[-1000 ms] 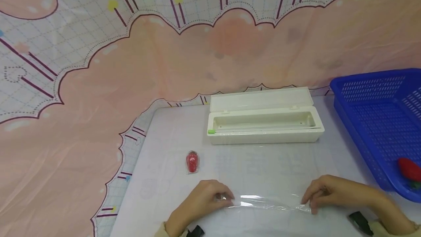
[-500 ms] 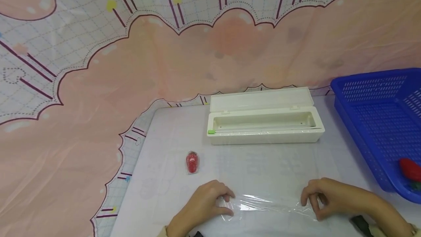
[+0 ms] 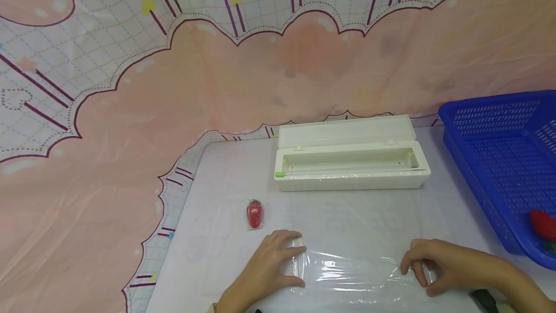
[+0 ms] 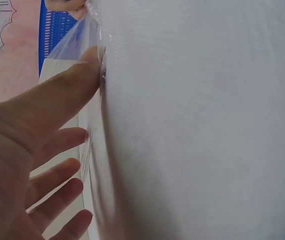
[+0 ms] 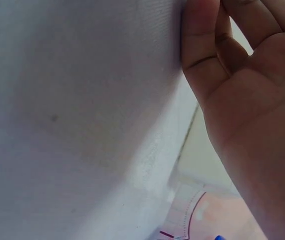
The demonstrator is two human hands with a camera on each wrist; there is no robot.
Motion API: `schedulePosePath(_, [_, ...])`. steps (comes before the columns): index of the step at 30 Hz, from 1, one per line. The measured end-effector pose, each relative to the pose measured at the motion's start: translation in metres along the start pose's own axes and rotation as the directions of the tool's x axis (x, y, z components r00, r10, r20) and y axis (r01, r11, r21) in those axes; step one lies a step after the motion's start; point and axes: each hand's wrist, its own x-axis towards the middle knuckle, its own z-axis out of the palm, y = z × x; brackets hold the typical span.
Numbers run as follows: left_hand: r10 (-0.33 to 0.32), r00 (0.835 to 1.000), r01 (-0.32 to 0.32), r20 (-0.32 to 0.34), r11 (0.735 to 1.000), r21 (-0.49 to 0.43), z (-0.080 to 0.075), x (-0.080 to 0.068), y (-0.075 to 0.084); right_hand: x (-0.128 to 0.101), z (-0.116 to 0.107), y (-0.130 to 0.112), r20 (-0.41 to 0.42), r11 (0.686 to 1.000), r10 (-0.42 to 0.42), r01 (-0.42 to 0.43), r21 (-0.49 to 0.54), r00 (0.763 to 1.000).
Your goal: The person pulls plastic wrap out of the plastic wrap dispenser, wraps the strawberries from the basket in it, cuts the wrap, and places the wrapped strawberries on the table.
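Note:
A sheet of clear cling film [image 3: 343, 272] stretches between my two hands, low over the white tabletop. At its left edge, my left hand [image 3: 278, 262] has its thumb and fingers spread apart, with the pleated film drawn across the gap. The left wrist view shows the thumb against the film and the other fingers loosely extended. My right hand [image 3: 443, 264] holds the right edge with bent fingers and thumb. A strawberry wrapped in film [image 3: 255, 214] lies beyond my left hand. Behind the sheet stands a white cling film dispenser [image 3: 352, 182], lid up.
At the right a blue plastic basket [image 3: 473, 182] holds a red strawberry [image 3: 543, 225]. A green slider [image 3: 280, 174] sits at the left end of the dispenser's front edge. A peach patterned cloth [image 3: 217, 86] hangs behind the white table [image 3: 208, 187].
My left thumb and fingers have spread from a closer grip, and my right fingers have parted a little. The narrow gathered strip of film has widened toward me into a broader sheet.

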Motion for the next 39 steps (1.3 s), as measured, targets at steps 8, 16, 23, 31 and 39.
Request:
schedulePosePath(8, [0.018,1.000,-0.019,0.020,1.000,0.022,0.000,-0.003,-0.002,0.003,-0.002,-0.004,0.010,1.000,-0.014,0.014,0.025,1.000])
schedulePosePath(16, [0.022,0.999,-0.022,0.025,1.000,0.017,0.000,-0.003,-0.001,0.004,-0.006,-0.010,-0.022,1.000,-0.020,0.020,-0.011,1.000])
schedulePosePath(23, [0.019,0.999,-0.020,0.026,1.000,0.022,-0.001,-0.004,-0.002,0.002,-0.009,-0.018,-0.083,0.997,-0.029,0.023,-0.079,0.996])
schedulePosePath(31, [0.014,0.999,-0.015,0.034,1.000,0.014,-0.002,-0.004,-0.002,-0.006,-0.024,-0.025,-0.202,0.972,0.009,-0.057,-0.230,0.979])
schedulePosePath(39, [0.020,0.999,-0.020,0.037,1.000,0.012,-0.003,-0.004,-0.002,-0.019,-0.037,-0.030,-0.341,0.906,0.035,-0.174,-0.386,0.939])
